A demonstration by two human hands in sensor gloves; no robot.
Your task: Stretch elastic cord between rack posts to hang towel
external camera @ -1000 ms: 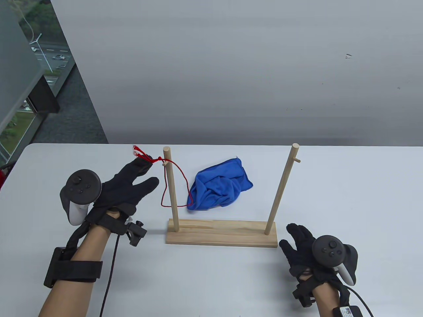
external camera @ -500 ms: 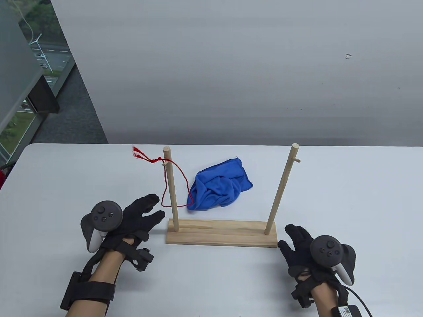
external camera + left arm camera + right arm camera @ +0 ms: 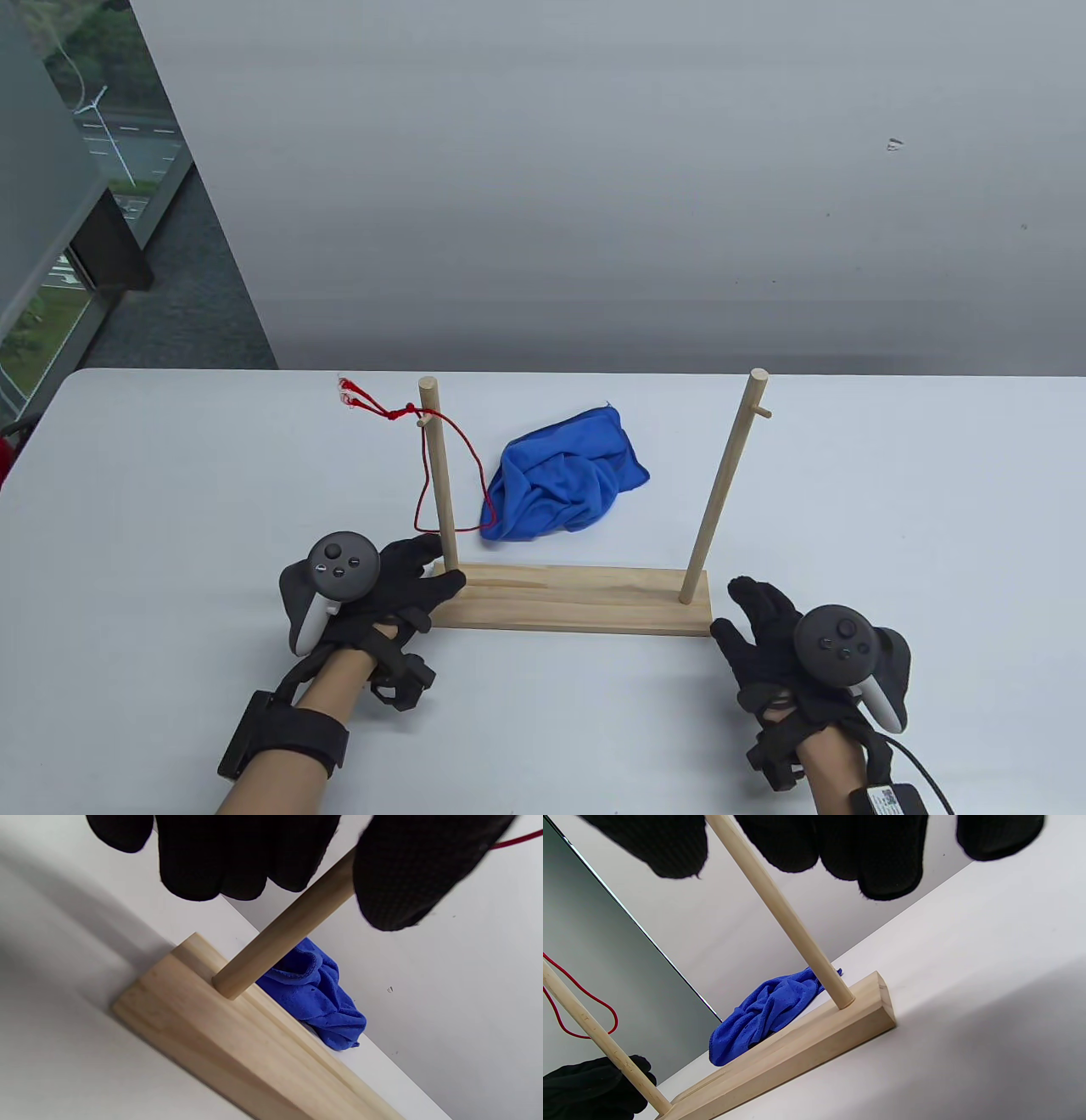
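Note:
A wooden rack base (image 3: 577, 598) carries a left post (image 3: 439, 484) and a right post (image 3: 725, 492). A red elastic cord (image 3: 394, 413) hangs slack from the left post's peg, its loop reaching down to a crumpled blue towel (image 3: 564, 480) behind the rack. My left hand (image 3: 441, 567) is at the base's left end. In the left wrist view its fingers (image 3: 237, 866) and thumb straddle the foot of the post (image 3: 280, 938) without closing on it. My right hand (image 3: 734, 607) lies open on the table just off the base's right end, holding nothing.
The white table (image 3: 891, 509) runs to a grey wall at the back. A window is at the far left. In the right wrist view the right post (image 3: 785, 916), the towel (image 3: 759, 1014) and the cord's loop (image 3: 585, 995) show.
My left hand let go of the cord's knotted end near the left peg and dropped down and right to the foot of the left post. The right hand barely moved.

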